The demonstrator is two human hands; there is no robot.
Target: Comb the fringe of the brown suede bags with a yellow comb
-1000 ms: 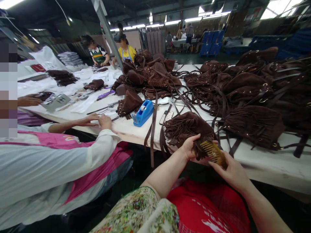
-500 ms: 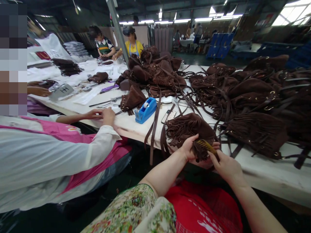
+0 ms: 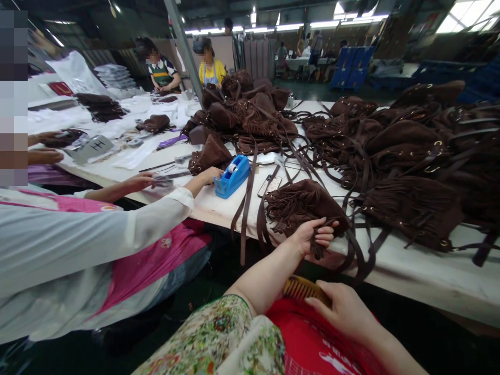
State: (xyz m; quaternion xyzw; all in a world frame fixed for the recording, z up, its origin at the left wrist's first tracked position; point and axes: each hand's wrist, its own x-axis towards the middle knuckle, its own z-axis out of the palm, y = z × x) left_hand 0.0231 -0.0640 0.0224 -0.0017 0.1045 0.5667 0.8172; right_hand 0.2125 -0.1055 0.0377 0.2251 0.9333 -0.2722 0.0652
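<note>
A dark brown fringed bag (image 3: 308, 200) lies at the front edge of the table, its long fringe spread to the left. My left hand (image 3: 312, 237) is closed round a bunch of its brown fringe, the ends hanging below the fist. Lower down, above the red apron (image 3: 324, 333) on my lap, my right hand (image 3: 344, 307) grips a yellowish-brown comb (image 3: 307, 289), teeth facing down and left. The comb is apart from the fringe. Dark straps (image 3: 361, 258) hang over the table edge just right of my left hand.
A blue tape dispenser (image 3: 233, 177) and a phone (image 3: 269, 185) lie on the white table (image 3: 211, 211). Heaped brown bags (image 3: 406, 140) cover its right side. At my left, a co-worker's hand (image 3: 213, 175) reaches to the dispenser. Other people stand across the table.
My right hand has drawn the comb away from the fringe, down and left towards my lap. My left fist keeps hold. The co-worker's nearer hand has moved right to the tape dispenser.
</note>
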